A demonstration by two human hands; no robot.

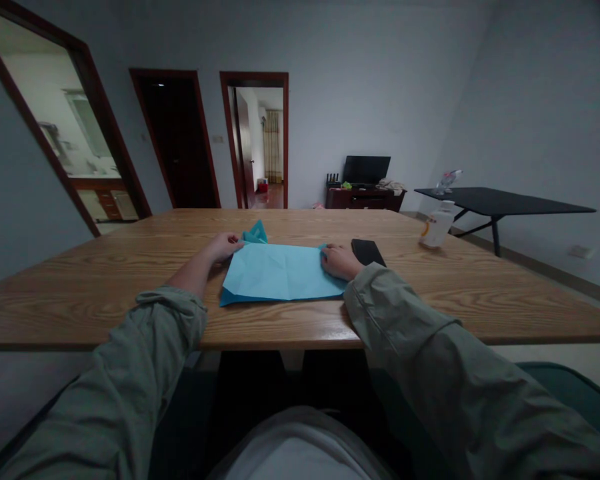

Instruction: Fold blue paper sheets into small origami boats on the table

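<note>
Heads up on this setup, a few things could go sideways here. The light blue paper sheet (280,273) is lying on a varnished wooden table (80,300), near the middle of the near edge, and that smooth top looks slippery, so the sheet could easily be skidded out of line if pressure is uneven. A raised blue fold (255,233) is poking up at the far left of the sheet, and it could get crushed or sprung open by a careless wrist. The black phone (369,252) is sitting just beside the right hand (337,261), so it could be knocked by the knuckles, or the paper could be snagged against it. The bunched right sleeve (380,313) is also touching the sheet's near right corner and might drag it. The plastic bottle (437,225) is well off to the right, so it's less of a worry.

As for the grip, the left hand (224,247) is laid low and fairly flat at the sheet's far left corner, right against the raised fold. The right hand is resting on the right edge, with the fingers slightly curled. Neither is spread wide, but whether the paper is actually being pinched can't be told from this dim view.
</note>
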